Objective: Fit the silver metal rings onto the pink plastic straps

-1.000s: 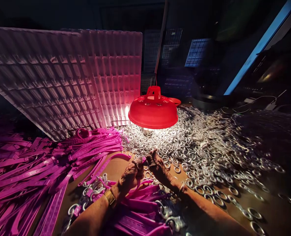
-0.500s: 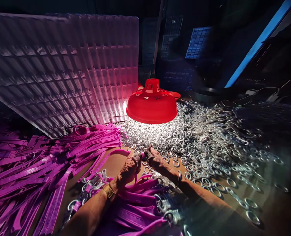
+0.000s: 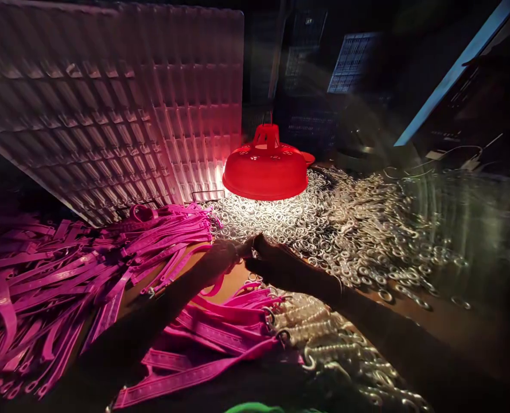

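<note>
My left hand (image 3: 225, 253) is closed on a pink strap (image 3: 214, 288), which curves down below the fingers. Right beside it, at the near edge of the metal pile, my right hand (image 3: 272, 263) has its fingers bent in close to the left fingertips. Both hands are in deep shadow, so whatever the right fingers pinch cannot be made out. Beneath my forearms lies a bunch of pink straps (image 3: 220, 330) with metal fittings (image 3: 327, 330) at their right ends. Beyond the hands spreads a large heap of silver ring-ended metal pieces (image 3: 358, 229).
A red lamp shade (image 3: 265, 172) hangs low over the heap, lit underneath. Loose pink straps (image 3: 65, 287) cover the left side. A pale ribbed panel (image 3: 121, 115) stands behind them. Crates (image 3: 351, 63) sit in the dark background. Something green (image 3: 255, 408) shows at the bottom edge.
The surroundings have shifted slightly upward in view. My hands and forearms have gone dark. The right hand's fingers sit closer to the left, and the row of metal fittings at lower right is more exposed.
</note>
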The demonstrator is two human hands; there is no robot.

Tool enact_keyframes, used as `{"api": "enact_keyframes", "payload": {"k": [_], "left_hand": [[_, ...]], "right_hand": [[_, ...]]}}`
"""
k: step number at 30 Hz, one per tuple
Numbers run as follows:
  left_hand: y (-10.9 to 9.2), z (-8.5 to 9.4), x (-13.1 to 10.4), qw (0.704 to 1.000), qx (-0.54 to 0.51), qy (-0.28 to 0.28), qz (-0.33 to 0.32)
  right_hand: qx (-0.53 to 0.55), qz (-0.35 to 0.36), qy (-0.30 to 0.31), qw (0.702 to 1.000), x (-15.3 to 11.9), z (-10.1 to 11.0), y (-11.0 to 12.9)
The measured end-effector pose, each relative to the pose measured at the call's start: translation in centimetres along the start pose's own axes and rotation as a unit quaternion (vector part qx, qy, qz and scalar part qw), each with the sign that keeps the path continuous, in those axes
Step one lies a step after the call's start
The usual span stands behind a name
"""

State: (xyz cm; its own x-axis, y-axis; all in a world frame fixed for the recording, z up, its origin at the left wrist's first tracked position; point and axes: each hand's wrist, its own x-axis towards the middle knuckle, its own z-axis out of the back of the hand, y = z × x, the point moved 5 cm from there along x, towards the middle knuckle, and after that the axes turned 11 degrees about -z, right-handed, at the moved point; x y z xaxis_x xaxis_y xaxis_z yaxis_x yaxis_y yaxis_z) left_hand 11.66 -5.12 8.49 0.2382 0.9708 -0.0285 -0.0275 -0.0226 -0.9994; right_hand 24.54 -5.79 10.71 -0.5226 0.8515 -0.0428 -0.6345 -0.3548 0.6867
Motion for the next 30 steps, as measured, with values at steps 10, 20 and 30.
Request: {"api": "enact_keyframes", "payload": {"k": [10,20,30], "left_hand": [[0.5,-3.8,-10.6,0.974,-0.076,0.161,0.139],[0.2,-6.0,-14.3,0.977,-0.173,0.094,0.081],[3.4,-6.2,-14.9,0.965,-0.175,0.112,0.162]], "right_hand": [[-0.028,-0.069,0.036,0.997,-11.4,-4.6,1.2],[0.114,-0.082,0.1,0.985,-13.5,-5.5,1.9],[0.017,0.01,0.154,0.988,-14.6,-6.9,1.5]]}}
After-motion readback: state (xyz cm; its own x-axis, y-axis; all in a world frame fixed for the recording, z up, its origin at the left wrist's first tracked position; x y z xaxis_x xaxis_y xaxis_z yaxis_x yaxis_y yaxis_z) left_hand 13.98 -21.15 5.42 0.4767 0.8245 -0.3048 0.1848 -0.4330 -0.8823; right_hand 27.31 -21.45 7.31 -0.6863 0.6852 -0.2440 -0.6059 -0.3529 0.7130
